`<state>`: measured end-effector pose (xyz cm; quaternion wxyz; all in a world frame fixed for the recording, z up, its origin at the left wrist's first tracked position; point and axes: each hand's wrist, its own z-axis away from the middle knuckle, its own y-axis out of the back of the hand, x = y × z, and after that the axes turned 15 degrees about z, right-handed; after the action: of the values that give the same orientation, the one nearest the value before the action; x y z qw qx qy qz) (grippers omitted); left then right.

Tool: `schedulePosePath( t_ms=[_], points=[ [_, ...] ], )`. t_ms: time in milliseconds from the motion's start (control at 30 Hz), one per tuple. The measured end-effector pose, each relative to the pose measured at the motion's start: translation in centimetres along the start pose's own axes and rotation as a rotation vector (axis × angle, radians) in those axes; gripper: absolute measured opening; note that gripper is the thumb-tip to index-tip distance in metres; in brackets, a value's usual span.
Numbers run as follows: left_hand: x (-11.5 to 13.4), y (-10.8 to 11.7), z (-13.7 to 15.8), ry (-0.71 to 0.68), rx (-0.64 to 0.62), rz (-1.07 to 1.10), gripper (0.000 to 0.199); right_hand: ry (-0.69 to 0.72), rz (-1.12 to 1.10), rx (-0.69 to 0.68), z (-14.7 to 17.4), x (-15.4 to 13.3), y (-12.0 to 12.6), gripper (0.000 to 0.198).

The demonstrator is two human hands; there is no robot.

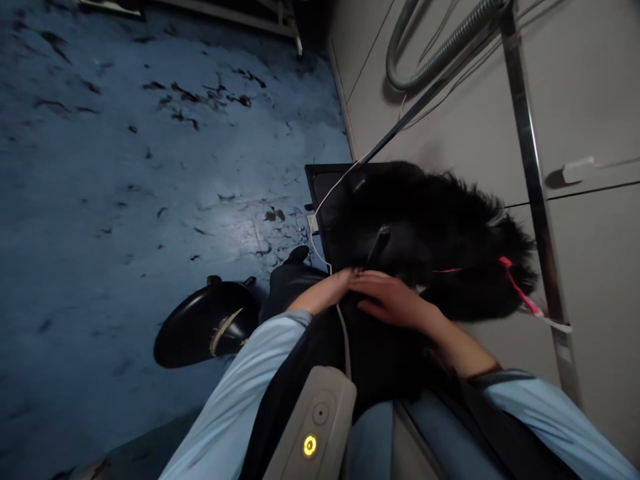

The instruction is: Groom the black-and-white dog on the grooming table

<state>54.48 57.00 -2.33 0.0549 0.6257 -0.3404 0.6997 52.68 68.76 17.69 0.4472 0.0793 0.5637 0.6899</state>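
A black long-haired dog [430,227] is on a black-topped table [330,193], its coat merging with the dark surface. My left hand [341,285] is at the table's near edge, its fingers mostly hidden where they meet the right hand. My right hand [393,300] reaches in from the right with fingers stretched out, their tips at the left hand. Just beyond both hands, a dark slim object [379,245] with a shiny end stands out from the fur; its kind is unclear. A pink strap [519,283] runs from the dog to a metal post [530,153].
A white cord [325,200] hangs along the table's left side. A black stool [200,327] with a torn seat stands at left on the blue floor [125,220], which is strewn with dark hair clumps. A ribbed grey hose [450,63] hangs before the wall.
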Motion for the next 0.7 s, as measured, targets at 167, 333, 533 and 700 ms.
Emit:
schedulePosePath(
  t_ms=[167, 333, 533, 700],
  points=[
    [1.0, 2.0, 0.3, -0.055, -0.264, -0.179, 0.05, -0.112, -0.086, 0.018, 3.1, -0.7, 1.2, 0.046],
    [2.0, 2.9, -0.1, -0.129, -0.378, -0.507, 0.062, -0.075, -0.317, 0.225, 7.5, -1.6, 3.7, 0.041],
    [2.8, 3.5, -2.0, -0.158, -0.505, -0.558, 0.06, -0.142, -0.41, 0.98, 13.5, -1.2, 4.2, 0.029],
    [4.0, 4.1, -3.9, -0.122, -0.478, -0.367, 0.056, -0.756, -0.402, 1.15, 11.0, 1.2, -3.4, 0.031]
  ],
)
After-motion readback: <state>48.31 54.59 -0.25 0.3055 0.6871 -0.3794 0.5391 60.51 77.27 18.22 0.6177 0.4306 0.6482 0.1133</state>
